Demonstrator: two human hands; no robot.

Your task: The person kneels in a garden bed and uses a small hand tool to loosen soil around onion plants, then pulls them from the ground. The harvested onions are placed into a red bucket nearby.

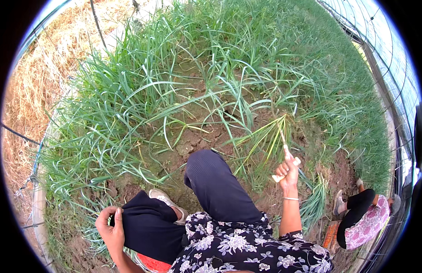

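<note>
My right hand (287, 170), with pale wraps on some fingers, is closed around a thin-shafted hand tool (282, 134). What looks like its metal blade (295, 108) shows beyond a clump of yellow-green grass blades (265, 134); whether tool and clump touch, I cannot tell. At the lower left, my left hand (111, 225) pinches the cloth of my dark trouser leg (146, 218) near the knee. Long-leaved green plants, like chives or leeks (146, 85), stand around a patch of cracked soil (190, 136) before my knees.
Picked green leaves (315, 201) lie in a pile right of my forearm. Another person (364, 215) crouches farther right, near an orange slatted object (331, 234). A red surface (153, 262) shows under me. Dry straw (37, 92) lies beyond the bed's pale left edge (39, 204).
</note>
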